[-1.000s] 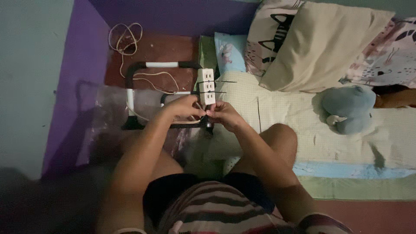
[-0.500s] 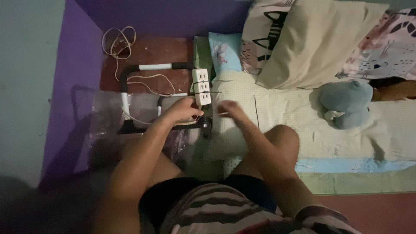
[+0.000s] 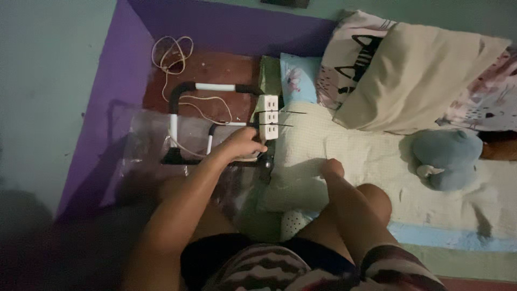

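The bed [image 3: 350,156], spread with a pale checked sheet, fills the right side, and against its left edge stands a black-and-white tube frame [image 3: 186,116] on the red-brown floor [image 3: 215,67]. A white outlet strip [image 3: 269,117] with three sockets is tied upright to the frame's right post by two black zip ties [image 3: 288,113] whose tails stick out over the sheet. The left hand [image 3: 243,144] is clenched just under the strip, touching its lower end; what its fingers pinch is hidden. The right hand [image 3: 332,167] rests closed on the sheet, well apart from the strip, and whether it holds anything cannot be told. A thin pale cord [image 3: 169,54] lies coiled on the floor and runs through the frame. Clear plastic [image 3: 145,145] under the frame is dim and blurred. Purple wall [image 3: 226,24] bounds the corner; pillows [image 3: 414,75] and a grey-blue plush [image 3: 446,153] lie on the bed.
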